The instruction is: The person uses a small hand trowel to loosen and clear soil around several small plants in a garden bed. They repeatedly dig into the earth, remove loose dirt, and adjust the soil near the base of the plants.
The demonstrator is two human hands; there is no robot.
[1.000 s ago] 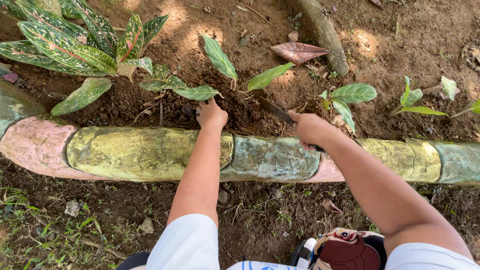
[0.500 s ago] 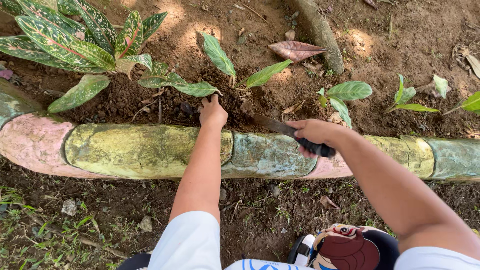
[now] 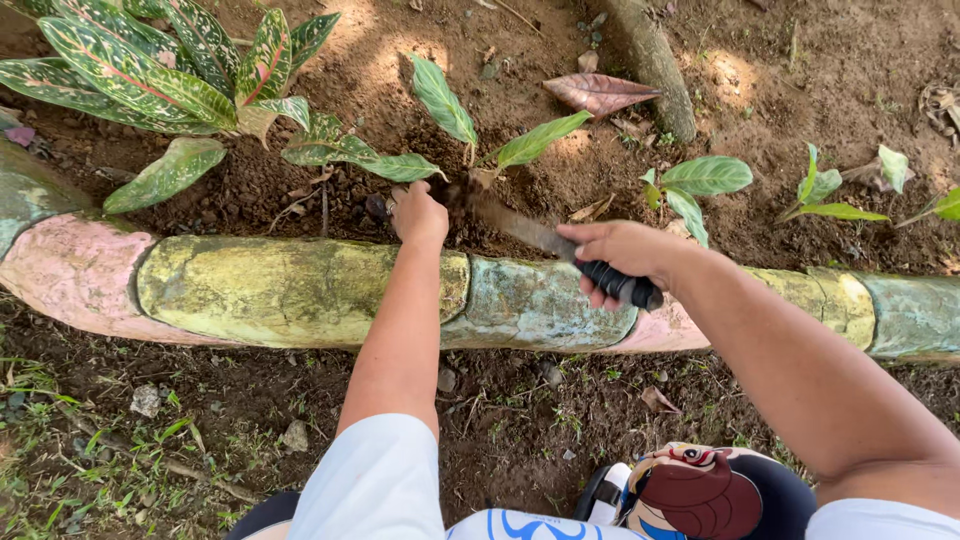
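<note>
My right hand grips the black handle of a knife; its soil-caked blade angles up-left into the dirt at the base of a small two-leaved plant. My left hand rests on the soil just left of that plant, fingers curled down into the earth; whether it holds anything is hidden. Both arms reach over a painted curved border that edges the bed.
A large speckled-leaf plant fills the upper left. More small seedlings stand right of the knife. A thick root or log lies at the back. A sandalled foot shows at the bottom edge.
The knife has swung left, and its blade now reaches the soil at the small plant's base. My left hand has stayed in place on the dirt.
</note>
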